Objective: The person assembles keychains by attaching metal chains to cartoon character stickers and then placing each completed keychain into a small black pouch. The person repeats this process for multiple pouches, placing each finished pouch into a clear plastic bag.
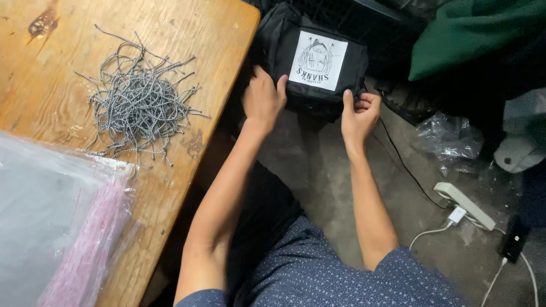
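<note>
Both arms are reaching forward past the table's (pixel 187 170) right edge: I'm seeing the left hand (pixel 263 99) and right hand (pixel 359 113), fingers curled, gripping the black bag (pixel 296 45) above the floor.

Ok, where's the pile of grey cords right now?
The grey cords lie heaped on the wooden table, upper left in the head view, above the clear plastic bags.
</note>
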